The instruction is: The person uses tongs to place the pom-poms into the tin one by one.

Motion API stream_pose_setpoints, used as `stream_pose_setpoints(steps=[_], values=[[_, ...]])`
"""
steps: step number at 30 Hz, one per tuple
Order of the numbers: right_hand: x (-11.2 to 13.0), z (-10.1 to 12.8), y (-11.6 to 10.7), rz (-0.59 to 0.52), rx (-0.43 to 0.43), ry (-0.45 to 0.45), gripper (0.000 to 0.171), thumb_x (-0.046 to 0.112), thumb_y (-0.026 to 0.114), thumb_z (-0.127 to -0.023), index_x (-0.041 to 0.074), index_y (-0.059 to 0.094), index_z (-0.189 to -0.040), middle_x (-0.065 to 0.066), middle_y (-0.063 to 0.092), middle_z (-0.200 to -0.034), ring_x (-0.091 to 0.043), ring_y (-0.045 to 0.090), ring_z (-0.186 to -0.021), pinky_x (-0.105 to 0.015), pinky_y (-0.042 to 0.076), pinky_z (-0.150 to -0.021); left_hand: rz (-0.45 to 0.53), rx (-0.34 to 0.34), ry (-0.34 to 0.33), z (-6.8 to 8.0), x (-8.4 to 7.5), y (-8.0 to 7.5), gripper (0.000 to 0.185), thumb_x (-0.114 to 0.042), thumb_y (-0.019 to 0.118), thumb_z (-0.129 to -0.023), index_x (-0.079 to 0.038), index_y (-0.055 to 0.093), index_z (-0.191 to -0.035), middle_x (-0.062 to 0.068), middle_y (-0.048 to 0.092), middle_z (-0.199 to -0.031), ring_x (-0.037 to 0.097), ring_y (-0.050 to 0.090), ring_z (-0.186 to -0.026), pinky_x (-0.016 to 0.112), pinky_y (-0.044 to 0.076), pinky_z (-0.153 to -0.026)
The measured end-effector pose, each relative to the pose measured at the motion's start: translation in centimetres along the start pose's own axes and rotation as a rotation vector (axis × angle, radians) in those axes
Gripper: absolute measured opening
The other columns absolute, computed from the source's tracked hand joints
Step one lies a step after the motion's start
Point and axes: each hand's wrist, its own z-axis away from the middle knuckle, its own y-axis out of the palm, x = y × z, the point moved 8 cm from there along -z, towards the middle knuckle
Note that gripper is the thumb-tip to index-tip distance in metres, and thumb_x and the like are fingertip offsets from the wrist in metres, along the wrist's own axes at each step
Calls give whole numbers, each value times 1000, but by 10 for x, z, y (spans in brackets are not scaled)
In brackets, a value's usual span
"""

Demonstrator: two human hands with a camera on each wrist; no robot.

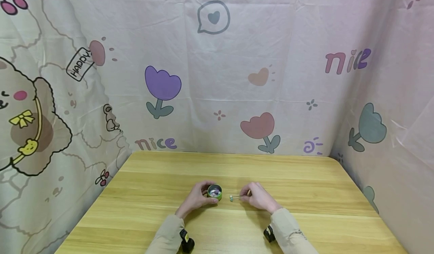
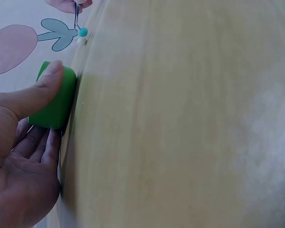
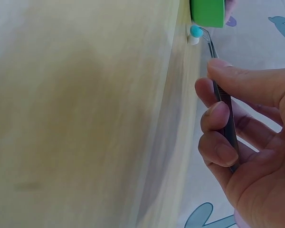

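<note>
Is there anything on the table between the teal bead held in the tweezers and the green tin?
Nothing visible: only bare table lies between the teal bead and the green tin. A white bead rests beside the teal one, not between them.

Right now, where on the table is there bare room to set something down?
The wooden table lies bare behind the hands up to the printed curtain, and out to both side edges. Crowded: the middle front, where the left hand grips the small green round tin and the right hand pinches metal tweezers.
</note>
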Motion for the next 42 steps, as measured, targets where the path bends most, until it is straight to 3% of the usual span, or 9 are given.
stream_pose_setpoints(steps=[36, 42], values=[[18, -13, -3, -28, -21, 22, 8, 5, 71, -89, 6, 77, -94, -3, 73, -85, -12, 61, -74, -18, 52, -61, 16, -6, -17, 0, 0, 0, 63, -1, 86, -76, 9, 56, -130, 29, 61, -129, 44, 60, -122, 52, 50, -108], [23, -16, -4, -15, -36, 11, 9, 7, 72, -89, 4, 77, -97, -3, 74, -84, -8, 60, -71, -17, 52, -62, 14, -5, -19, 0, 0, -1, 62, -1, 86, -76, 9, 56, -130, 28, 61, -129, 43, 60, -121, 53, 50, -108]])
